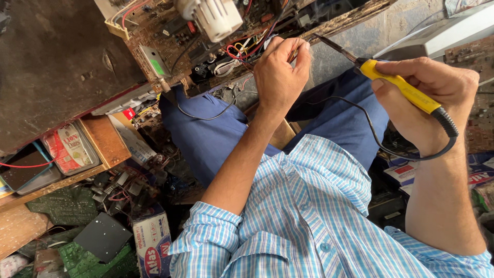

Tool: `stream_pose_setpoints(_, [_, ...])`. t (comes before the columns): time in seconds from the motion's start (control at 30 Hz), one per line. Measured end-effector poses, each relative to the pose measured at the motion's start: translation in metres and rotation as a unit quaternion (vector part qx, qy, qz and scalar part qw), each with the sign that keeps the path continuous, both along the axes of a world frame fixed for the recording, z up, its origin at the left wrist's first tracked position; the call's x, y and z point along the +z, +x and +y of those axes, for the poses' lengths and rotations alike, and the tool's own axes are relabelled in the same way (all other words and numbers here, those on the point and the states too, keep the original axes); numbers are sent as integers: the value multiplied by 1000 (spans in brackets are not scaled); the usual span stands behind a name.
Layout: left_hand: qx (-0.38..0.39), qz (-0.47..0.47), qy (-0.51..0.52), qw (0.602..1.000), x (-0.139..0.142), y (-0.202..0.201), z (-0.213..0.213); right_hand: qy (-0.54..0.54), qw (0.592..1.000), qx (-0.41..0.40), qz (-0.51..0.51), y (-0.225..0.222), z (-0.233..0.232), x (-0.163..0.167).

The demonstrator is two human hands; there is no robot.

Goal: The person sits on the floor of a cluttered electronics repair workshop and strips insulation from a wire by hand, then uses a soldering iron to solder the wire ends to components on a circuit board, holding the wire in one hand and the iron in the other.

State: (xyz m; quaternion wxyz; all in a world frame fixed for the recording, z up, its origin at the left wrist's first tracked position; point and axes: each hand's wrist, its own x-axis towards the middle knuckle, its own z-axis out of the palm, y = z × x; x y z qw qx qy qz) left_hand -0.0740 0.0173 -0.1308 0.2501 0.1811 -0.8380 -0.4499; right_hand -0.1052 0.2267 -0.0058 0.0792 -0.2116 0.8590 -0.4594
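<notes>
My left hand (280, 72) pinches a thin strand of wire between thumb and fingertips, right at the edge of a brown circuit board (170, 36) that has red, yellow and white wires. My right hand (427, 98) grips the yellow handle of a soldering iron (401, 90). The iron's dark tip (332, 45) points left and ends just beside my left fingertips. Its black cord (370, 128) loops down across my blue trousers. A large white part (213, 15) sits on the board above my left hand.
A wooden shelf (103, 139) at the left holds a tin box and a dark flat device. Below it lie green circuit boards (77, 257), a black plate, small cardboard boxes (152, 242) and loose parts. More boxes and a board are at the right edge.
</notes>
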Motion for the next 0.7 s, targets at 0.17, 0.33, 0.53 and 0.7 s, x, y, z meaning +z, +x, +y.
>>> stream_pose_setpoints(0.17, [0,1,-8,1000,-1,1,1,3,1000,-3,-5,-1,-1,2])
stream_pose_setpoints(0.33, [-3,7,4,1000,-3,2,0,-5,998,-20,-54,-2,-8,10])
stream_pose_setpoints(0.53, [3,11,0,1000,-4,0,1,-7,999,-6,-33,-3,-17,22])
stream_pose_setpoints(0.7, [3,17,1,1000,-4,0,1,15,999,-27,-44,-3,-20,23])
